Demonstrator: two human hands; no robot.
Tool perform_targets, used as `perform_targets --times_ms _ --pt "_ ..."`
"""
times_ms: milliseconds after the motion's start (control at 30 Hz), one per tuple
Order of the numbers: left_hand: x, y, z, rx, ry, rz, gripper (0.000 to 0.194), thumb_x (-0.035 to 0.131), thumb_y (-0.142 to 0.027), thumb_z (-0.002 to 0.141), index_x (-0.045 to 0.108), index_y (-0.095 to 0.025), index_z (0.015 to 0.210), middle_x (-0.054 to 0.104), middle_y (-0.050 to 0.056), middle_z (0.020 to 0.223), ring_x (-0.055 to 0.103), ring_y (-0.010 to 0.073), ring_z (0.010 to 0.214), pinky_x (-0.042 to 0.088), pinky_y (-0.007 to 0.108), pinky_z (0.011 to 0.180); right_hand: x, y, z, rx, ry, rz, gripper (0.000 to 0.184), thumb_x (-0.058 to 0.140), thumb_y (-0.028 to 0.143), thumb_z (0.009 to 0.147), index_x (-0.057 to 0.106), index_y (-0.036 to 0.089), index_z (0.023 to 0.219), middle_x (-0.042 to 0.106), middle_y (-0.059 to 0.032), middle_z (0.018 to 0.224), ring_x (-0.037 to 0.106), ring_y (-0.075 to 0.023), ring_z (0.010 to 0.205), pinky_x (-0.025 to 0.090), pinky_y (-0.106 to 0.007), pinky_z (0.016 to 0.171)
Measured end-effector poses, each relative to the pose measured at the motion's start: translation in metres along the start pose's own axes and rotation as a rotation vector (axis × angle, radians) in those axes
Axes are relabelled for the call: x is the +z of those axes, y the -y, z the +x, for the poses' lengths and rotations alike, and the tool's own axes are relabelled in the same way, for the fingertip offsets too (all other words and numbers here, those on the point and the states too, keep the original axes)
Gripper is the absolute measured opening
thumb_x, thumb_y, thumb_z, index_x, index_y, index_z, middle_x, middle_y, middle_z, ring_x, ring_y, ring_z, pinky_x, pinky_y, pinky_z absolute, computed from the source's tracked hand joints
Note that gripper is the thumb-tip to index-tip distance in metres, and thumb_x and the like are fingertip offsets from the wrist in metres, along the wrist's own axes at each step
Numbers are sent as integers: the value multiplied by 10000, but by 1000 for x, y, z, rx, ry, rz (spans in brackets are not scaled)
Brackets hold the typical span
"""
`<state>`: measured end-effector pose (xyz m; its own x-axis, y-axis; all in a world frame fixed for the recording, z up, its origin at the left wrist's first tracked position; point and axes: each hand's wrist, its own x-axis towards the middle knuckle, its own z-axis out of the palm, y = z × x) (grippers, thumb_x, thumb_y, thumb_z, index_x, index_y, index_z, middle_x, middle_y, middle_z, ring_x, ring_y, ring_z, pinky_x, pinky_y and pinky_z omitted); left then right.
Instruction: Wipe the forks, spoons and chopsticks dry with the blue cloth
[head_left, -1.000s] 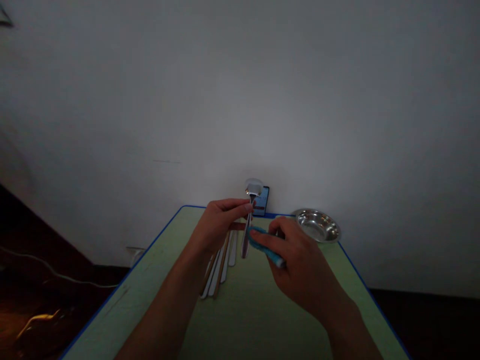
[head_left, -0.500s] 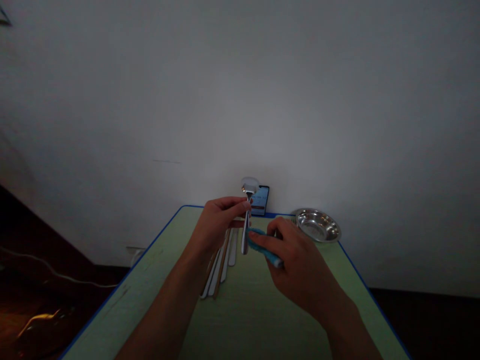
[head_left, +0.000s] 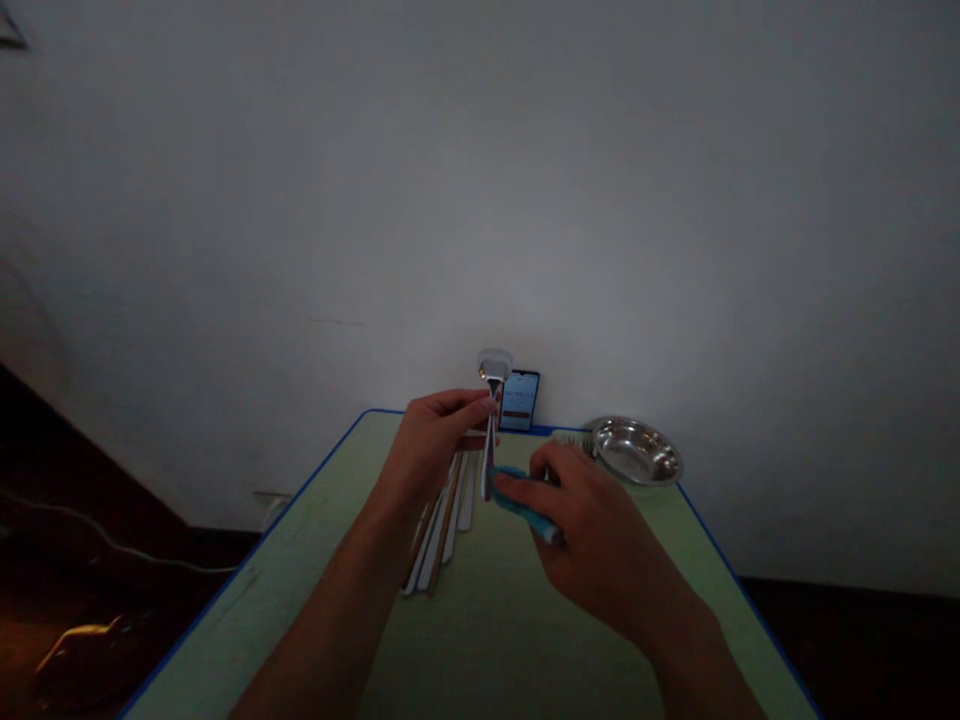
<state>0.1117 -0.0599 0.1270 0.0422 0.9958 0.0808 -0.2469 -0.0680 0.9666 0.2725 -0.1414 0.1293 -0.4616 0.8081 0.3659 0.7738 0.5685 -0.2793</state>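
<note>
My left hand (head_left: 442,432) pinches a metal spoon (head_left: 489,450) near the top of its handle, bowl end up and handle pointing down. A blue cloth (head_left: 525,508), bunched up with a pale end, is gripped in my right hand (head_left: 581,500). Its front edge meets the lower end of the spoon's handle. Below my left hand, several long utensils (head_left: 431,560), some silver and some brown, lie side by side on the table; their far ends are hidden behind the hand.
A light green table (head_left: 480,650) with a blue edge stands against a pale wall. A phone (head_left: 519,400) leans upright there. A shiny metal bowl (head_left: 636,452) sits at the back right corner, with what look like fork tines (head_left: 576,440) beside it.
The spoon has shifted slightly left and up and tilted a little in my left hand. My right hand has moved the blue cloth slightly down along the handle.
</note>
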Motion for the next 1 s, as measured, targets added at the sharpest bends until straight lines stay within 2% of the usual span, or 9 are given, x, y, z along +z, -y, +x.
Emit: perform_targets --times_ms 733,1000 --pt "-2 0 4 25 8 -8 179 765 -301 615 717 -166 722 695 24 723 601 114 618 486 212 538 -3 2 0 -7 79 7 567 437 21 650 575 265 1142 452 -36 912 440 -163 838 416 -326 734" --pt "-3 -2 5 40 2 -21 172 761 -301 619 720 -186 739 697 21 748 611 123 654 474 201 528 -6 4 2 -23 122 -29 497 438 38 648 607 274 1051 464 -34 876 445 -171 823 394 -323 683"
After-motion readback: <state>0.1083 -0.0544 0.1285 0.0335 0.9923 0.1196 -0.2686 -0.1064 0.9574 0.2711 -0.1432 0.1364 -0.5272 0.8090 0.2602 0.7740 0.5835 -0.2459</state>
